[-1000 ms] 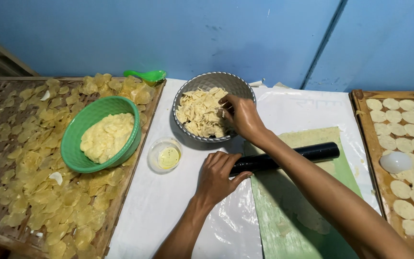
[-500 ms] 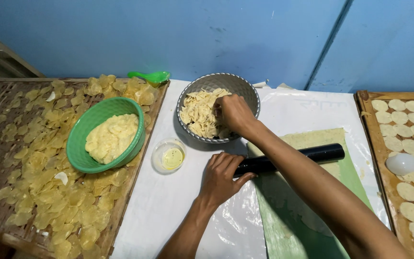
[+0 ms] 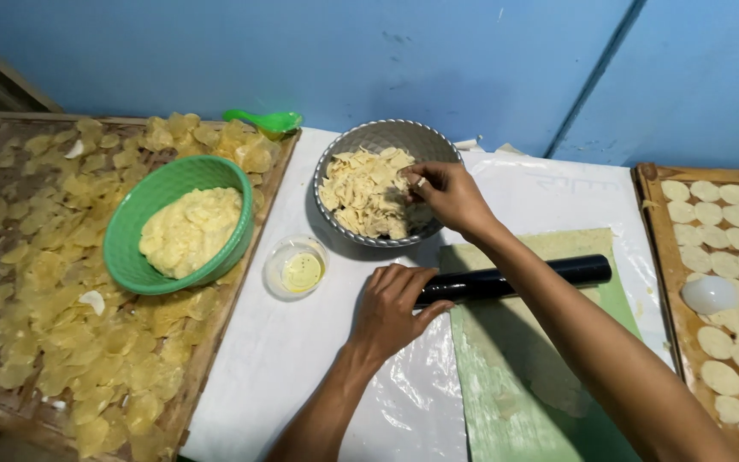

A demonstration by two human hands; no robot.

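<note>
My right hand [image 3: 445, 195] reaches into a grey metal bowl [image 3: 384, 134] of pale flat dough pieces [image 3: 363, 192], its fingers pinched on one piece at the bowl's right side. My left hand [image 3: 393, 305] rests on the left end of a black rolling pin [image 3: 549, 274], fingers curled over it. The pin lies across a green mat [image 3: 506, 368] on a white plastic sheet [image 3: 288, 359].
A green bowl [image 3: 134, 248] of yellow dough sits on a woven tray [image 3: 10, 257] strewn with several thin yellow chips. A small clear cup of oil [image 3: 295, 269] stands beside it. At right a wooden tray [image 3: 656, 257] holds several round pale discs. A green scoop [image 3: 263, 121] lies at the back.
My right hand has dipped into the bowl and now lifts slightly toward its right rim with a piece pinched. My left hand stays on the rolling pin.
</note>
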